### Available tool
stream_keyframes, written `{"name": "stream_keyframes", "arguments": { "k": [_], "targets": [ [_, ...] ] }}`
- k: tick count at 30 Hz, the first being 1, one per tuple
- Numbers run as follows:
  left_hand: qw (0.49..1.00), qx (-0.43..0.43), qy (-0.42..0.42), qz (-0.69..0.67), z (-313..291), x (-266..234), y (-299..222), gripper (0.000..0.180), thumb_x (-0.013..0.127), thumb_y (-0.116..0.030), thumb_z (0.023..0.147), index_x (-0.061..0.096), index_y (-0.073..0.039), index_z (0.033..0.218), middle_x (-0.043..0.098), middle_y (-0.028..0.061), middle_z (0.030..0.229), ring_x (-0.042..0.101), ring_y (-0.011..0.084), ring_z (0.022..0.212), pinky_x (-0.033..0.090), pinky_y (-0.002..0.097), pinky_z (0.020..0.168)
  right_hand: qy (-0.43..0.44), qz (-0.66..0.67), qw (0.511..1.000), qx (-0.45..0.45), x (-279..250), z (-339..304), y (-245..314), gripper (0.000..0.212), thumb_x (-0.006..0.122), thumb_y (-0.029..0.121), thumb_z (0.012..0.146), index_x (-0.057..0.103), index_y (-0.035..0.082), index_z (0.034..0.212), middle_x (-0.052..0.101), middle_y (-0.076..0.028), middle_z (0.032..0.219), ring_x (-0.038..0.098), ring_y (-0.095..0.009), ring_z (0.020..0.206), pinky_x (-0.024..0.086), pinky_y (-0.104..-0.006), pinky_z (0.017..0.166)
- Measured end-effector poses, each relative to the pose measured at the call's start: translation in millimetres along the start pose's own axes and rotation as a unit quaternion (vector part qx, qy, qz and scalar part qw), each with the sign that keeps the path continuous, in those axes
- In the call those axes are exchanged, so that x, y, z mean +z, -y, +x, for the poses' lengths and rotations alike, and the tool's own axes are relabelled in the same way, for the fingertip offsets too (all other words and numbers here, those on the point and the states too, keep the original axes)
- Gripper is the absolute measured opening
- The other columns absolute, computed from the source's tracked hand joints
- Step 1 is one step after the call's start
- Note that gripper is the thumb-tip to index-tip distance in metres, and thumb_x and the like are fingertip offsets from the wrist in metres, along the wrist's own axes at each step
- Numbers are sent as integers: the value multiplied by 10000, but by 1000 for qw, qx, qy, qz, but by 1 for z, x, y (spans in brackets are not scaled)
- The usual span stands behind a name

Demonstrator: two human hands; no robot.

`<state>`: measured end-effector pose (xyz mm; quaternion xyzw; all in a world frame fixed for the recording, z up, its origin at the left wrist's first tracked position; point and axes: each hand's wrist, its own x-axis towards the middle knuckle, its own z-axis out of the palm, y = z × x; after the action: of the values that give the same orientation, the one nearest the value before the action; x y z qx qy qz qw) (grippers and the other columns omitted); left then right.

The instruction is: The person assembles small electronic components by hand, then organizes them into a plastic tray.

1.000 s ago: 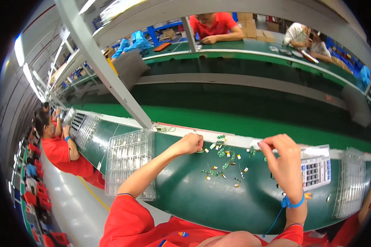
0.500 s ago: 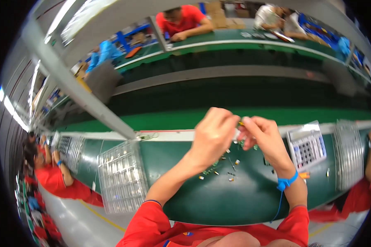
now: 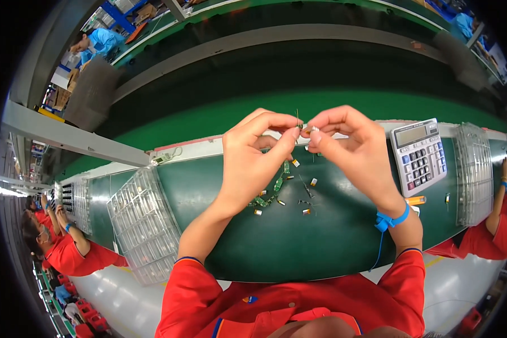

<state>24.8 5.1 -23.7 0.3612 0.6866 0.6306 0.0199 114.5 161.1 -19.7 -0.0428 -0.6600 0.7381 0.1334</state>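
Note:
My left hand [image 3: 256,155] and my right hand [image 3: 352,149] are raised together above the dark green work mat [image 3: 298,242]. Their fingertips meet on a tiny component with a thin wire [image 3: 303,127], pinched between both thumbs and forefingers. Several small green circuit boards and little capped parts [image 3: 281,191] lie scattered on the mat just below my hands. A blue wrist strap [image 3: 391,218] with a cord circles my right wrist.
A grey calculator [image 3: 421,155] lies to the right, with an orange pen [image 3: 416,200] below it. Clear compartment trays stand at the left [image 3: 143,225] and at the right [image 3: 474,172]. Co-workers in red sit at both sides. A green conveyor belt [image 3: 219,115] runs behind the mat.
My hands came up from the scattered parts and joined in front of me, both now pinching the small component. My view tilted down and swung right.

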Motion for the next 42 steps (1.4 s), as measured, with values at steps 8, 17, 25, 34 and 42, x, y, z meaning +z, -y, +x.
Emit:
{"name": "stream_keyframes", "arguments": {
  "k": [8,17,25,34,42],
  "targets": [
    [946,-212,62,-236,1,-18,-10,113,640,7,877,659,60,975,670,99,865,643,139,652,537,244,561,-13,-434,793,-428,1,1,6,264,707,-113,699,661,-7,936,693,-108,905,670,-231,763,556,-292,684],
    [983,-102,-13,-151,-6,-9,-14,106,646,28,868,660,60,968,630,77,895,660,133,749,606,254,650,-32,-232,949,-210,15,-17,10,233,658,-26,829,633,-37,1060,683,-160,990,680,-237,840,570,-318,745],
    [999,26,-16,27,-12,1,-14,101,645,77,844,659,70,944,610,94,936,661,138,772,611,242,671,-62,-90,993,-38,12,-15,8,122,665,12,882,641,-42,988,698,-127,934,686,-181,797,575,-287,719],
    [948,-209,71,-228,-5,-17,-14,104,637,4,896,623,55,985,656,111,914,681,157,733,584,264,657,16,-500,742,-447,2,-10,13,280,680,-72,673,687,-48,952,672,-154,965,664,-274,833,588,-345,738],
    [938,-206,66,-270,-7,-17,-26,107,614,34,883,621,56,988,667,126,904,691,196,730,623,321,664,25,-512,715,-477,3,-15,20,275,694,-15,706,692,-26,981,670,-141,975,668,-261,850,583,-421,845]
  ]
}}
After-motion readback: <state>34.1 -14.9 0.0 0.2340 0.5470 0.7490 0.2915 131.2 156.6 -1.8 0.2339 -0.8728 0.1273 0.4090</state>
